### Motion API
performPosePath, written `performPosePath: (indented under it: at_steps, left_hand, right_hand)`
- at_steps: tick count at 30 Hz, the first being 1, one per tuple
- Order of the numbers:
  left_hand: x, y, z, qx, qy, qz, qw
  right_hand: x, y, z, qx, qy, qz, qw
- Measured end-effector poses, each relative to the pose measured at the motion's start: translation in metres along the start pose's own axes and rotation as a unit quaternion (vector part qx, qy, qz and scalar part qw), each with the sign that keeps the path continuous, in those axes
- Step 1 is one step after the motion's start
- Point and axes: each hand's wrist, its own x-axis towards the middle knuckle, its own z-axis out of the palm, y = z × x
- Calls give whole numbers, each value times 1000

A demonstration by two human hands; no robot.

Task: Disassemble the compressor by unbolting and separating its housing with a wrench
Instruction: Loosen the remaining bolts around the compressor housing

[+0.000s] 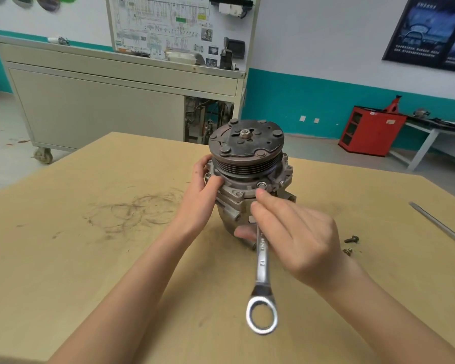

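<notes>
The compressor [247, 164] stands upright on the wooden table [90, 258], its rusty pulley and clutch plate facing up. My left hand [204, 191] grips the left side of the housing flange, thumb on top. My right hand [292, 232] holds the shaft of a silver combination wrench [262, 279]. The wrench's far end reaches a bolt [261, 185] on the front of the flange, with my fingertip beside that bolt. Its ring end hangs toward me above the table.
Two loose bolts [351, 244] lie on the table to the right of my right hand. A long metal bar [441, 227] lies near the table's right edge. Dark scuff rings [134, 211] mark the tabletop left of the compressor. A wheeled cabinet [103, 101] stands behind the table.
</notes>
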Motion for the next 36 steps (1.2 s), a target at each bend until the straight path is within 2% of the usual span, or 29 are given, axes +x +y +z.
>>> performPosePath:
  at_steps: [2,4,5,6,7,9,10,11,12,14,16,18,19,20,22,25,26,27,30,36]
  left_hand:
    - [0,0,0,0,1,-1,1000]
    - [0,1,-1,3,3,2,1000]
    - [0,1,-1,4,3,3,1000]
    - [0,1,-1,6,1,2,1000]
    - [0,1,-1,8,-3,-1,1000]
    - [-1,2,-2,9,-9,-5,1000]
    - [0,2,-2,9,-10,-5,1000]
    - [0,3,-2,8,-9,-5,1000]
    - [-1,3,-2,8,-8,-5,1000]
    - [-2,4,-2,10,-9,-3,1000]
    - [-4,6,-3,15,-11,-4,1000]
    - [-4,6,-3,19,-13,-10,1000]
    - [-4,6,-3,21,-13,-13,1000]
    - [-4,6,-3,22,-12,-14,1000]
    - [-4,6,-3,23,-11,-7,1000]
    - [-3,5,-2,21,-14,-8,1000]
    - [-3,5,-1,19,-14,-7,1000]
    - [-3,5,-1,16,-13,-6,1000]
    - [-3,5,-1,13,-8,-3,1000]
    - [-3,6,-1,11,-6,-3,1000]
  right_hand:
    - [1,3,2,-7,3,-19,1000]
    - [-2,7,3,15,9,0,1000]
    - [-6,8,3,59,14,42,997]
    - [-9,8,3,145,20,123,982]
    - [-11,8,2,269,34,241,932]
    - [-10,16,3,484,64,465,738]
    - [-7,24,7,527,63,538,655]
    - [-4,36,12,545,46,581,602]
    - [-1,46,17,556,23,603,571]
    - [7,65,24,588,-20,610,531]
    - [11,71,25,610,-31,605,511]
    - [10,68,21,600,22,596,533]
    - [10,63,18,573,60,589,567]
    - [9,58,14,534,93,575,612]
    - [11,46,7,441,126,511,727]
    - [12,26,-1,265,74,314,908]
    - [12,20,-1,196,48,245,948]
    - [11,16,-1,130,33,186,973]
    - [4,5,2,37,28,88,995]
    - [-4,-6,9,6,15,52,999]
